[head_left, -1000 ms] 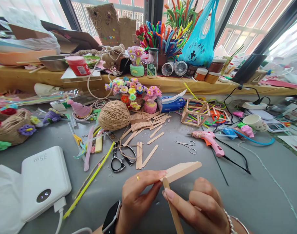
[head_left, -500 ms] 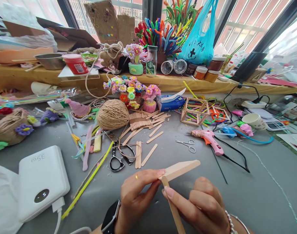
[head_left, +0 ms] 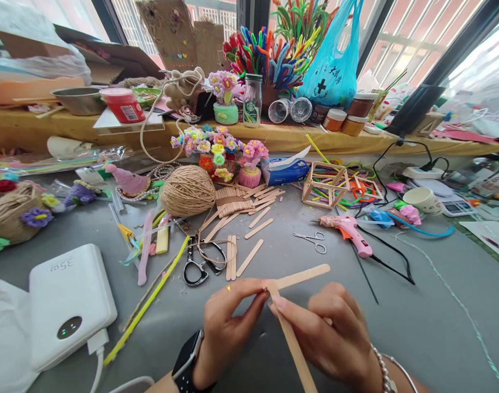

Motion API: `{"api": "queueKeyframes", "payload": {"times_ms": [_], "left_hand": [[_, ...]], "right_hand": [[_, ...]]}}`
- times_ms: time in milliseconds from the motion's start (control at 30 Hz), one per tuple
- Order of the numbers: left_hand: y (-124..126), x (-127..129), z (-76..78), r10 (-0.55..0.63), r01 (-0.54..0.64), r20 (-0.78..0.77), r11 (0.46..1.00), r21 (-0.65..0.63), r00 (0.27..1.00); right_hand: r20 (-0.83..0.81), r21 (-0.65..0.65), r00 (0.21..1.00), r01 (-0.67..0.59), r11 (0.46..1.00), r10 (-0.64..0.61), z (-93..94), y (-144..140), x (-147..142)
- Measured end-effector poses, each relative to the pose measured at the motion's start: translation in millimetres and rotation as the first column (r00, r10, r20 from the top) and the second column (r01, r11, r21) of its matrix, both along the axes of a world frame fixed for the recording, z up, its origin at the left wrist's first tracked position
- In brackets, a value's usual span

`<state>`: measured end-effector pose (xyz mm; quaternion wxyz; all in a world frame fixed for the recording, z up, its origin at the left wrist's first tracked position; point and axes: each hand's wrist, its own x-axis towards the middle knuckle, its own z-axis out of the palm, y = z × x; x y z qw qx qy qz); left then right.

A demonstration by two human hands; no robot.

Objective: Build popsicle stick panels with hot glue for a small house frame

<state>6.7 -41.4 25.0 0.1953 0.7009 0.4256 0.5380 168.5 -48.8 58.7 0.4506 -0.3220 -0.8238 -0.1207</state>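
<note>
My left hand (head_left: 235, 316) pinches the near end of a wooden craft stick (head_left: 304, 277) that points away to the right. In my right hand (head_left: 331, 327), thumb and fingers grip a second craft stick (head_left: 295, 349), which slants down toward me. The upper end of this second stick meets the first at my left fingertips, making a corner. Whether the two are stuck together I cannot tell. Beyond my hands lie loose craft sticks (head_left: 250, 257), black-handled scissors (head_left: 195, 272) and small silver scissors (head_left: 314, 240).
A pink glue gun (head_left: 350, 232) lies to the right, its black cord trailing. Further back are a stick frame (head_left: 325, 184), a twine ball (head_left: 188, 190) and a blue tissue pack (head_left: 285, 170). At left sits a white power bank (head_left: 73, 300) with a cable.
The first stick has turned to show its flat face, and the second stick's end now lies against its near end. Both hands have shifted slightly, the right one a little upward.
</note>
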Motion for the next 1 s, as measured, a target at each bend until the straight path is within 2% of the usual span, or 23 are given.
{"api": "queueKeyframes", "payload": {"times_ms": [100,200,267,333,367,433,500,667,733,1000], "left_hand": [[5,2,-1.1,0.015,-0.003,0.075,0.989,-0.147,0.997],[11,3,-4.4,-0.042,0.101,0.174,0.932,-0.348,0.984],[16,3,-7.1,-0.062,0.157,0.218,0.879,-0.450,0.974],[20,3,-10.0,-0.060,0.190,0.250,0.822,-0.536,0.966],[22,3,-11.5,-0.058,0.201,0.258,0.794,-0.574,0.964],[25,3,-14.1,-0.060,0.218,0.261,0.744,-0.631,0.963],[26,4,-15.9,-0.065,0.218,0.248,0.718,-0.661,0.967],[25,4,-16.2,-0.044,0.203,0.248,0.721,-0.662,0.968],[25,4,-16.1,-0.047,0.212,0.257,0.715,-0.666,0.965],[26,3,-15.5,-0.043,0.237,0.291,0.698,-0.675,0.956]], "right_hand": [[-0.101,-0.134,0.993,0.045,0.990,-0.058,-2.7,6,-9],[-0.136,-0.291,0.982,0.083,0.953,-0.127,-2.8,22,-12],[-0.138,-0.454,0.976,0.091,0.887,-0.171,-3.6,36,-11],[-0.127,-0.619,0.982,0.032,0.784,-0.141,-6.9,47,-7],[-0.140,-0.662,0.981,0.009,0.750,-0.136,-9.6,52,-5],[-0.162,-0.705,0.977,-0.017,0.709,-0.138,-16.1,57,-2],[-0.219,-0.729,0.969,-0.084,0.679,-0.115,-22.1,58,-1],[-0.338,-0.787,0.939,-0.241,0.568,-0.069,-28.6,57,-2],[-0.343,-0.784,0.937,-0.249,0.568,-0.064,-29.3,58,-4],[-0.326,-0.724,0.944,-0.218,0.654,-0.046,-31.7,57,-5]]}}
